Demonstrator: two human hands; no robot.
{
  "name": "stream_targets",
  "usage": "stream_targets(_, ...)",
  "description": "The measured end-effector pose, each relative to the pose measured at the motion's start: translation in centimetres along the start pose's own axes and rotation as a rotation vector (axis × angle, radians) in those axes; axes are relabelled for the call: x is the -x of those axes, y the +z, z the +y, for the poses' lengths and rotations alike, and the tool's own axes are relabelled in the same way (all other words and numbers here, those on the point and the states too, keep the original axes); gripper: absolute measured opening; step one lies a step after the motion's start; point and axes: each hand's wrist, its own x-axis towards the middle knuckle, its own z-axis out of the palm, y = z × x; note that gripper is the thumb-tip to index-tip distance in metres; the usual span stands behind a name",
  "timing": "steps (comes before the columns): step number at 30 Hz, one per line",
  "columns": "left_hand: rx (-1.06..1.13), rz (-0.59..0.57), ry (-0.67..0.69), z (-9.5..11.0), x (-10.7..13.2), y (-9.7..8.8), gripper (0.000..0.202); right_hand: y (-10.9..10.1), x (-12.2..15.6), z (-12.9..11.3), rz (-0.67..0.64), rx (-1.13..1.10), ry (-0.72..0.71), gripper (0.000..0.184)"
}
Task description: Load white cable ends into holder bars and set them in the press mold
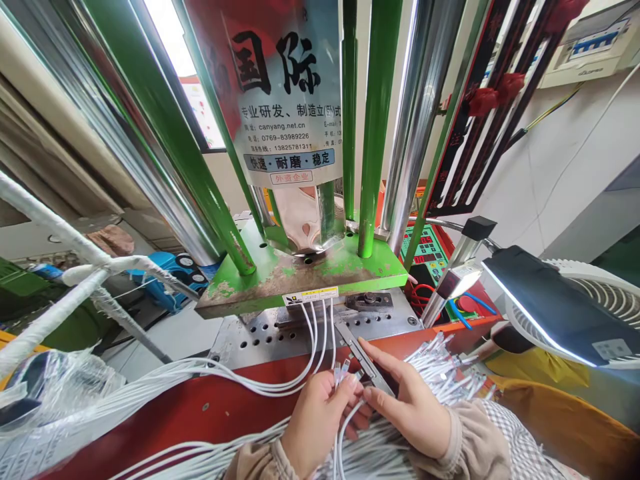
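My left hand (313, 417) is closed around white network cables, whose clear plugs (343, 369) stick up past the thumb and fingertips. A narrow metal bar (367, 363) lies slanted against my right hand (417, 403), which grips its lower part with thumb and fingers. Both hands meet in front of the press bed, fingertips close together. One white cable (345, 427) loops down below my fingers. Several white cables (313, 333) come out under the press's green plate (300, 283) and curve left. What my lower left fingers touch is partly hidden.
Cable bundles lie on the red front ledge (170, 420) and near my lap; a pile of plug ends (440, 363) is at right. A lamp (540, 300), a fan (595, 293) and a control panel (425, 250) stand right. A white-wrapped frame (100, 273) is left.
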Motion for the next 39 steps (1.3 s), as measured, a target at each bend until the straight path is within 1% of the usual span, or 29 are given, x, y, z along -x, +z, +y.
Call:
stream_targets(1,0.025,-0.001,0.002,0.2,0.0,-0.1,0.051,-0.3,-0.1,0.0,-0.032,-0.046,0.020,0.059)
stream_targets(3,0.067,0.047,0.028,0.5,-0.1,-0.3,0.051,-0.8,-0.4,0.1,-0.079,-0.171,0.103,0.056)
stream_targets(5,0.102,0.114,0.040,0.5,-0.3,-0.6,0.053,-1.3,-0.6,0.1,-0.080,-0.246,0.173,0.055)
stream_targets(7,0.105,0.135,0.026,0.3,-0.5,-0.8,0.053,-1.3,-0.5,0.1,-0.061,-0.240,0.192,0.055)
stream_targets(9,0.060,0.111,0.050,-0.2,-0.8,-1.0,0.051,-1.0,-0.4,-0.1,-0.043,-0.200,0.180,0.059)
stream_targets(10,0.018,0.106,0.086,-0.4,-0.9,-1.0,0.050,-0.7,-0.4,-0.2,-0.034,-0.179,0.169,0.061)
stream_targets(13,-0.093,0.119,0.169,-0.8,-1.1,-1.1,0.049,0.1,-0.3,-0.3,-0.019,-0.144,0.120,0.064)
stream_targets(16,-0.156,0.159,0.164,-0.7,-1.0,-0.9,0.052,0.3,-0.1,0.1,-0.011,-0.091,0.051,0.061)
stream_targets(18,-0.202,0.188,0.164,-0.5,-0.8,-0.7,0.052,0.2,0.1,0.5,-0.004,0.013,0.000,0.059)
stream_targets(20,-0.226,0.188,0.163,-0.3,-0.5,-0.5,0.051,0.0,0.2,0.8,-0.023,0.095,-0.035,0.058)
stream_targets(22,-0.207,0.156,0.122,-0.1,-0.4,-0.4,0.051,-0.2,0.2,0.6,-0.084,0.057,-0.037,0.057)
stream_targets(24,-0.127,0.156,0.101,0.0,-0.5,-0.4,0.052,-0.3,0.0,0.2,-0.119,-0.058,-0.003,0.056)
stream_targets(27,0.003,0.200,0.148,0.0,-0.9,-0.8,0.054,-0.4,-0.2,-0.4,-0.103,-0.151,0.094,0.054)
stream_targets(30,0.005,0.207,0.131,0.0,-1.1,-1.2,0.050,-0.3,-0.3,-0.5,-0.093,-0.151,0.144,0.057)
stream_targets(34,-0.047,0.252,0.166,-0.2,-1.1,-1.4,0.043,-0.1,-0.2,-0.5,-0.076,-0.132,0.111,0.057)
stream_targets(37,-0.076,0.271,0.168,-0.4,-1.2,-1.5,0.040,-0.1,0.0,-0.6,-0.105,-0.118,0.068,0.054)
stream_targets(39,-0.067,0.292,0.145,-0.4,-1.3,-1.5,0.038,-0.2,0.1,-0.5,-0.128,-0.078,0.038,0.052)
